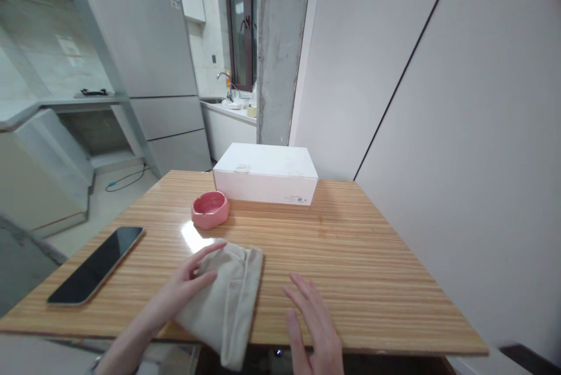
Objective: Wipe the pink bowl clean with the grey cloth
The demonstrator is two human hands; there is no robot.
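A beige folded cloth (232, 287), perhaps a fabric bag, lies at the front of the wooden table (342, 270), its lower end hanging over the near edge. My left hand (195, 278) rests on the cloth's upper left part with thumb and fingers spread apart. To the right of the cloth, my right hand (313, 325) is over the table's front edge, fingers apart and holding nothing. Beyond the cloth sits a pink ashtray (210, 210). A black-screened phone (97, 267) lies flat on the table's left side.
A white box (265, 173) stands at the table's far edge. A pale wall (460, 129) runs along the right. Behind on the left are a fridge (144, 42), a kitchen counter and a sink faucet (225, 80). A cable (127, 179) lies on the floor.
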